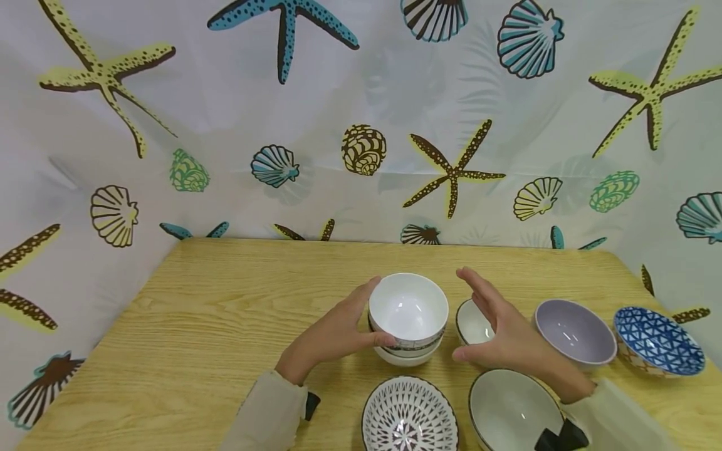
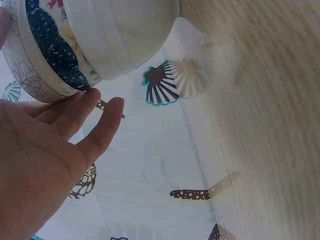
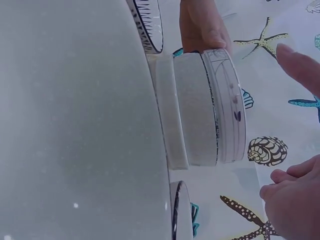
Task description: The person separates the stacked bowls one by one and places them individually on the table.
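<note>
A white bowl (image 1: 408,307) tops a nested stack. Beneath it, a lower bowl (image 1: 407,359) shows its pale outer wall, with a dark decorated band above. My left hand (image 1: 338,329) is at the left side of the stack, the thumb touching the front of the upper bowl and the fingers extended along its far side. In the left wrist view, the extended fingertips reach the leaf-patterned outside of the upper bowl. My right hand (image 1: 504,335) stands apart on the other side, thumb and fingers spread around bare air. Beyond it, a small white bowl (image 1: 472,324) is partly hidden.
In front of the stack lies a black-and-white patterned dish (image 1: 410,413). A larger cream bowl (image 1: 513,407) sits under my right wrist. Farther right are a lilac bowl (image 1: 575,332) and a blue-and-white patterned bowl (image 1: 659,341). A shell-print cloth (image 1: 338,200) rises behind the wooden table (image 1: 225,326).
</note>
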The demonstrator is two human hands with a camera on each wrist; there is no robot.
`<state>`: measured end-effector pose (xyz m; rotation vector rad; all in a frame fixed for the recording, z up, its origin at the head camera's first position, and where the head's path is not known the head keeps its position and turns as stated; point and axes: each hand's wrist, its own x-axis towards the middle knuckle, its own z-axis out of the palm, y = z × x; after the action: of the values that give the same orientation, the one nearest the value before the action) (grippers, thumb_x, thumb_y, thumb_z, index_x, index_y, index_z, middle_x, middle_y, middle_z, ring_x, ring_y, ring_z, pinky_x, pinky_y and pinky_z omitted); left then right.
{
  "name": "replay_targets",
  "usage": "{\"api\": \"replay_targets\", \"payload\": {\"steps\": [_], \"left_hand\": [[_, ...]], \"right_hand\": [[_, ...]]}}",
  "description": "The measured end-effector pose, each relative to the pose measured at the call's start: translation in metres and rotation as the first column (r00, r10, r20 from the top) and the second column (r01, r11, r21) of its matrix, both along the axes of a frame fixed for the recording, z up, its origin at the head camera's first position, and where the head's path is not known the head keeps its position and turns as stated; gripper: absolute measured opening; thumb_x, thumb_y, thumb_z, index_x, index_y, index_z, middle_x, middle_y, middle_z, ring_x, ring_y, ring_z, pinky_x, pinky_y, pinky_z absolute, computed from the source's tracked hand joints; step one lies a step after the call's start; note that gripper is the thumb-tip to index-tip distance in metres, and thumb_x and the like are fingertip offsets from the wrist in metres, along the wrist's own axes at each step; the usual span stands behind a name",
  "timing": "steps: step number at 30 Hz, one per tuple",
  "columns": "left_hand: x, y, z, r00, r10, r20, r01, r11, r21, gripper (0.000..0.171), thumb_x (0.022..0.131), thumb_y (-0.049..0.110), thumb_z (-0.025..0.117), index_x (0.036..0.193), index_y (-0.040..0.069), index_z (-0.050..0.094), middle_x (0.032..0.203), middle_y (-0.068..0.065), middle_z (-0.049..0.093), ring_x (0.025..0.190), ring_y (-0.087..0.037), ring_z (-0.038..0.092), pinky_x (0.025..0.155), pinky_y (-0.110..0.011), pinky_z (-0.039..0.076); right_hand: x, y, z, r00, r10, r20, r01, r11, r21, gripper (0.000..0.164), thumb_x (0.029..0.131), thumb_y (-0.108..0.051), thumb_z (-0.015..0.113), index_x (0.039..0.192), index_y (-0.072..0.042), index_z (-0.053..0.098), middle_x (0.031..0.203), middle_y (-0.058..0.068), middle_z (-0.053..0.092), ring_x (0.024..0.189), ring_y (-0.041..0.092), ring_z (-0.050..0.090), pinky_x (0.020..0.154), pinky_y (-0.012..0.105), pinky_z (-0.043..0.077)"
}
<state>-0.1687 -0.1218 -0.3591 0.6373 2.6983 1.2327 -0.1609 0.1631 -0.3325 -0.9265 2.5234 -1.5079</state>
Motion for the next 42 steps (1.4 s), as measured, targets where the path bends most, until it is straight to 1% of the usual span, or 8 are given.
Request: {"api": "replay_targets", "payload": {"steps": [3,9,12,20,26,32,39,42], "left_hand": [[0.000,0.000,0.000,1.000,-0.002,-0.003,0.002,1.000,0.000,0.107,0.076,0.040,0.079,0.154,0.010,0.012,0.158,-0.008,0.021,0.144,-0.028,0.025,0.112,-0.052,0.030],[-0.001,0.001,0.001,1.000,-0.016,-0.004,0.016,1.000,0.012,0.107,0.076,0.039,0.079,0.154,0.009,0.012,0.158,-0.009,0.021,0.144,-0.028,0.025,0.112,-0.052,0.030],[-0.001,0.001,0.000,1.000,-0.022,-0.003,0.022,1.000,0.012,0.106,0.077,0.040,0.078,0.154,0.008,0.012,0.158,-0.010,0.021,0.144,-0.029,0.025,0.112,-0.052,0.030],[0.000,0.002,0.002,0.999,-0.035,-0.007,0.035,0.999,0.007,0.106,0.078,0.039,0.077,0.154,0.008,0.011,0.158,-0.011,0.020,0.144,-0.030,0.025,0.112,-0.052,0.030],[0.001,0.003,0.002,0.999,-0.039,-0.003,0.039,0.999,0.021,0.105,0.078,0.039,0.078,0.154,0.007,0.013,0.157,-0.012,0.022,0.143,-0.031,0.027,0.111,-0.053,0.031],[0.000,0.002,0.000,1.000,-0.026,-0.004,0.027,0.999,0.018,0.105,0.078,0.040,0.078,0.154,0.009,0.013,0.157,-0.012,0.022,0.141,-0.032,0.030,0.110,-0.054,0.033],[0.000,0.001,0.000,0.999,-0.030,-0.017,0.030,0.999,0.016,0.104,0.078,0.039,0.077,0.154,0.009,0.013,0.157,-0.012,0.022,0.141,-0.031,0.030,0.110,-0.053,0.033],[0.000,0.001,0.000,1.000,-0.022,-0.021,0.022,1.000,0.014,0.103,0.078,0.039,0.077,0.154,0.008,0.014,0.157,-0.012,0.024,0.141,-0.032,0.032,0.110,-0.053,0.033]], "right_hand": [[-0.004,-0.006,-0.003,1.000,-0.008,-0.024,0.010,0.999,0.049,0.111,0.068,-0.026,0.087,0.152,-0.008,0.016,0.157,0.015,0.019,0.145,0.037,0.014,0.109,0.008,0.020],[-0.011,-0.016,-0.009,1.000,-0.005,-0.030,0.008,0.995,0.103,0.111,0.069,-0.026,0.087,0.152,-0.006,0.016,0.157,0.016,0.020,0.145,0.037,0.018,0.113,0.042,0.023],[-0.014,-0.019,-0.013,1.000,0.007,-0.019,-0.005,0.994,0.106,0.111,0.069,-0.026,0.087,0.152,-0.006,0.016,0.157,0.016,0.019,0.145,0.037,0.018,0.113,0.047,0.023],[-0.021,-0.027,-0.023,0.997,0.048,0.057,-0.051,0.997,0.063,0.115,0.068,-0.029,0.087,0.153,-0.005,0.012,0.157,0.018,0.017,0.143,0.039,0.020,0.113,0.055,0.023],[-0.022,-0.031,-0.026,0.995,0.035,0.095,-0.041,0.997,0.061,0.117,0.067,-0.030,0.087,0.153,-0.008,0.011,0.156,0.017,0.019,0.139,0.039,0.029,0.110,0.059,0.028],[-0.026,-0.036,-0.026,0.994,0.013,0.106,-0.022,0.996,0.084,0.120,0.065,-0.034,0.088,0.153,-0.010,0.011,0.154,0.016,0.023,0.135,0.039,0.035,0.107,0.058,0.034],[-0.031,-0.044,-0.028,0.989,0.022,0.145,-0.029,0.999,0.044,0.122,0.061,-0.028,0.091,0.153,-0.013,0.012,0.151,0.014,0.025,0.129,0.036,0.040,0.102,0.054,0.041],[-0.032,-0.046,-0.029,0.991,0.016,0.133,-0.022,0.999,0.043,0.124,0.059,-0.029,0.092,0.153,-0.012,0.013,0.149,0.014,0.027,0.127,0.036,0.041,0.101,0.052,0.043]]}}
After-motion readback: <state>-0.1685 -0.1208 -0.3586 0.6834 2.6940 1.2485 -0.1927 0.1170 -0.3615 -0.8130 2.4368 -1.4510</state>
